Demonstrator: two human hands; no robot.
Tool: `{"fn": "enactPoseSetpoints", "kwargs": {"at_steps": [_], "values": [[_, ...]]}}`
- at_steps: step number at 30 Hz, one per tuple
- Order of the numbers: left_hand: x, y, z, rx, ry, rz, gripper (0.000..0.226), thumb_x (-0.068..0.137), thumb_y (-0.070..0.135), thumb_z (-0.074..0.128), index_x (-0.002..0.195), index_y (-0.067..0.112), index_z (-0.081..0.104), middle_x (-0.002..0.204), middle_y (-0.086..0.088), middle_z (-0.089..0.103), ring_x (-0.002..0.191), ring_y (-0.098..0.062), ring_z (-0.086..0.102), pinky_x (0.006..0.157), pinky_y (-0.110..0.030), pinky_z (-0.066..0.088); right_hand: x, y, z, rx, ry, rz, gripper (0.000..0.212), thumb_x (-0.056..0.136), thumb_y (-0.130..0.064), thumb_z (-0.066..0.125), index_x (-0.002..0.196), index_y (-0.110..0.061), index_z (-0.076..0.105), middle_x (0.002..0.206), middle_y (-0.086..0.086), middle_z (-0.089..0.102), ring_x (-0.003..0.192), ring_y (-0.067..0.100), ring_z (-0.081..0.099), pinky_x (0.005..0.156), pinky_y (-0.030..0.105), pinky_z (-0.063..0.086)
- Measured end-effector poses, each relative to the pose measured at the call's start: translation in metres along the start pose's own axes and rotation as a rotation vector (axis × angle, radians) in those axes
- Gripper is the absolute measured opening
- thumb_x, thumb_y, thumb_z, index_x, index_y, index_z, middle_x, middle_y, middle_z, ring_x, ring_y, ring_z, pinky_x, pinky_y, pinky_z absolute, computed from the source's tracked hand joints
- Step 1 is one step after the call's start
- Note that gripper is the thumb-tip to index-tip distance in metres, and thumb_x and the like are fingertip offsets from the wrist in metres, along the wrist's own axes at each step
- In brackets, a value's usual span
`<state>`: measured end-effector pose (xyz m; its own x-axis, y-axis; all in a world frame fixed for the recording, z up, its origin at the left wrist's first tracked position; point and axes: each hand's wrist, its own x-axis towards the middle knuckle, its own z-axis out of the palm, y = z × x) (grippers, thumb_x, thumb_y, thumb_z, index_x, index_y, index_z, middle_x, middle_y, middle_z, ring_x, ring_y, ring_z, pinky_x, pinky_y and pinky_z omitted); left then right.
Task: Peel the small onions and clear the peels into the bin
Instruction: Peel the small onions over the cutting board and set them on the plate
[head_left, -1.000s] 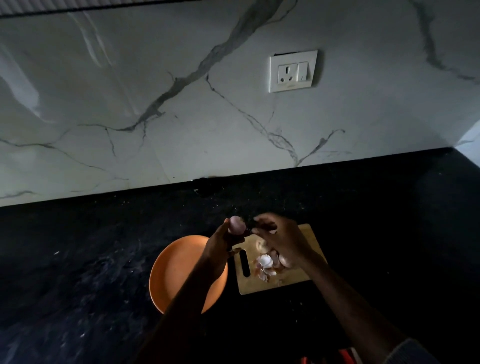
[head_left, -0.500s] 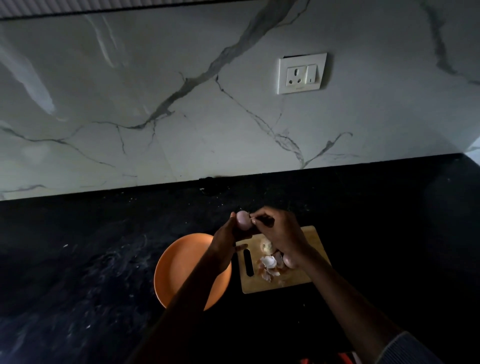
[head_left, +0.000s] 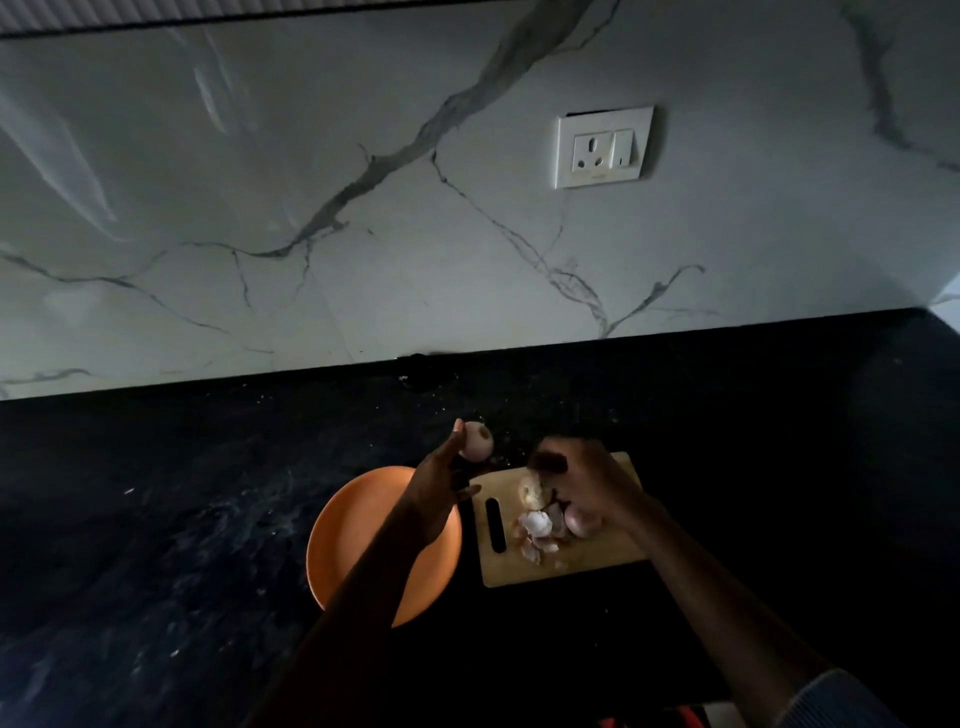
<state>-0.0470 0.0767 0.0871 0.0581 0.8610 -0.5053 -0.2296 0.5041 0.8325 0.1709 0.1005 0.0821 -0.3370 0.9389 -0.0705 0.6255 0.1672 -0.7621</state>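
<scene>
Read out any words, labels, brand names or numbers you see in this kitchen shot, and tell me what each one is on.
No text can be read.
White wall socket and switch plate: a faint mark along its lower edge, too small and blurred to read.
Orange round plate, pale wooden cutting board, small onion held in the left hand, black stone counter: no lettering visible.

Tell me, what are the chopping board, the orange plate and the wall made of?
The chopping board looks like pale wood or bamboo, matt, with a slot handle cut in. The orange plate seems to be plastic or melamine: even colour, smooth, dull sheen; the dim light leaves it open. The wall looks like polished marble or marble-look tile, white with grey veins and soft reflections.
</scene>
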Motion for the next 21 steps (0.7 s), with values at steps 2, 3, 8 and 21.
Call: {"fn": "enactPoseSetpoints", "kwargs": {"at_steps": [2, 3, 8, 21], "values": [[-0.001, 0.0, 0.003, -0.008, -0.002, -0.005, 0.048, 0.101, 0.051, 0.042, 0.127, 0.015, 0.06, 0.122, -0.011, 0.067, 0.112, -0.022, 0.063, 0.098, -0.04, 0.043, -0.005, 0.011, 0.009, -0.086, -0.083, 0.028, 0.01, 0.092, -0.018, 0.068, 0.094, -0.024, 0.076, 0.088, -0.009, 0.074, 0.076, -0.001, 0.067, 0.071, 0.023, 0.055], [-0.001, 0.0, 0.005, -0.012, -0.004, -0.01, 0.046, 0.101, 0.05, 0.043, 0.126, 0.016, 0.061, 0.122, -0.01, 0.067, 0.112, -0.022, 0.063, 0.098, -0.04, 0.043, -0.006, 0.017, 0.013, -0.112, -0.104, 0.019, 0.011, 0.092, -0.02, 0.068, 0.095, -0.025, 0.077, 0.09, -0.009, 0.075, 0.077, 0.002, 0.069, 0.073, 0.027, 0.057], [0.005, -0.004, 0.007, 0.025, 0.011, 0.02, 0.044, 0.098, 0.052, 0.047, 0.126, 0.019, 0.06, 0.124, -0.011, 0.067, 0.11, -0.022, 0.065, 0.085, -0.037, 0.045, -0.005, 0.011, 0.014, -0.053, -0.009, 0.013, 0.028, 0.092, -0.027, 0.072, 0.119, -0.022, 0.07, 0.111, -0.002, 0.072, 0.092, 0.01, 0.068, 0.08, 0.027, 0.055], [0.003, 0.005, 0.023, 0.118, 0.01, 0.091, 0.032, 0.099, 0.05, 0.047, 0.11, 0.027, 0.066, 0.109, -0.003, 0.072, 0.106, -0.023, 0.066, 0.085, -0.037, 0.044, 0.016, -0.026, 0.007, 0.3, 0.188, -0.117, 0.019, 0.087, -0.019, 0.077, 0.106, -0.017, 0.077, 0.101, -0.009, 0.074, 0.095, -0.001, 0.067, 0.08, 0.012, 0.049]]}}
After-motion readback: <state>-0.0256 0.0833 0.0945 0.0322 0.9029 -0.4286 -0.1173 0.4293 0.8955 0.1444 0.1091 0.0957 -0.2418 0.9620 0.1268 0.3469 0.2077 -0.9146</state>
